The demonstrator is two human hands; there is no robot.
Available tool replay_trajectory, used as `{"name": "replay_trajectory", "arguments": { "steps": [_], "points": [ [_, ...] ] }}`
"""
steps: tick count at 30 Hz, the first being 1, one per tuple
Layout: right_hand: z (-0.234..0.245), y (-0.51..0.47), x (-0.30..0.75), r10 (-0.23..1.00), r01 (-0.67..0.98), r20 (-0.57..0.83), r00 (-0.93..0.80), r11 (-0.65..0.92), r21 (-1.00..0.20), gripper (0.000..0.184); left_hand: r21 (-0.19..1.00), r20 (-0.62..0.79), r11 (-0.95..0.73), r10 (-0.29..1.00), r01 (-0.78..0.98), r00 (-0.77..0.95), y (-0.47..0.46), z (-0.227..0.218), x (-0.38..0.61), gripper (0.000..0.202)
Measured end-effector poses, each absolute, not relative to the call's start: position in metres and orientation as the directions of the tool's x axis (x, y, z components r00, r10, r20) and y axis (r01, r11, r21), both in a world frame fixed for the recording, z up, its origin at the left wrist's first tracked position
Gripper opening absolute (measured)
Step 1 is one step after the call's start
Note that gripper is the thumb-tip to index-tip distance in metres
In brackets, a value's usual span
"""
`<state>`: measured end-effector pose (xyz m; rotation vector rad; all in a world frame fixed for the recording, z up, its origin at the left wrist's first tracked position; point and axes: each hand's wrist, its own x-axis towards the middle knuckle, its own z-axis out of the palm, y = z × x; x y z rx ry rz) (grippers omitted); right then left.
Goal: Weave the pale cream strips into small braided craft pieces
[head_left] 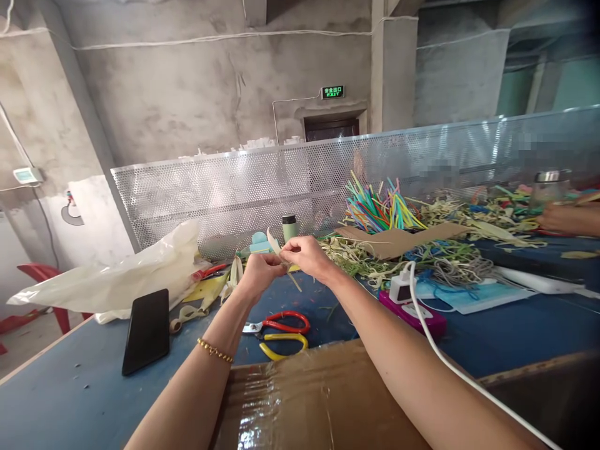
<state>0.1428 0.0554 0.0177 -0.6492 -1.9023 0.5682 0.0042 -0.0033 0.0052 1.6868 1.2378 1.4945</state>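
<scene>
Both of my hands meet above the table, their fingers pinched around a thin pale strip. One end of it rises above my fingers, and a narrow tail hangs below them. My left hand is closed on the strip and mostly seen from its back. Just to the right, my right hand is closed on it too, fingertips close to the left ones. Below them lie scissors with one red and one yellow handle. What sits exactly between the fingertips is too small to make out.
A cardboard box is nearest me. A black phone and plastic bag lie left. Colourful stems, strip piles, a purple power block and its white cable sit right. Another person's hand is far right.
</scene>
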Motion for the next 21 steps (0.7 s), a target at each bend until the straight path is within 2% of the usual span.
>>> {"name": "replay_trajectory", "arguments": {
  "steps": [3,7,13,21],
  "points": [
    [0.0175,0.0533,0.1428,0.662,0.149,0.658,-0.359,0.736,-0.66,0.01,0.862,0.46,-0.424,0.884,0.277,-0.078,-0.0039,0.0054,0.0061,0.013],
    [0.0147,0.0538,0.1416,0.676,0.192,0.649,-0.349,0.729,-0.657,0.012,0.873,0.434,-0.397,0.897,0.284,-0.083,-0.0058,0.0057,0.0077,0.011],
    [0.0107,0.055,0.14,0.705,0.24,0.629,-0.326,0.706,-0.667,0.011,0.936,0.252,-0.216,0.962,0.278,-0.101,-0.0103,0.0092,0.0083,0.003],
    [0.015,0.0488,0.1404,0.765,0.235,0.564,-0.311,0.637,-0.734,0.008,0.887,0.411,-0.375,0.907,0.271,-0.091,-0.0057,0.0038,0.0128,0.01]
  ]
}}
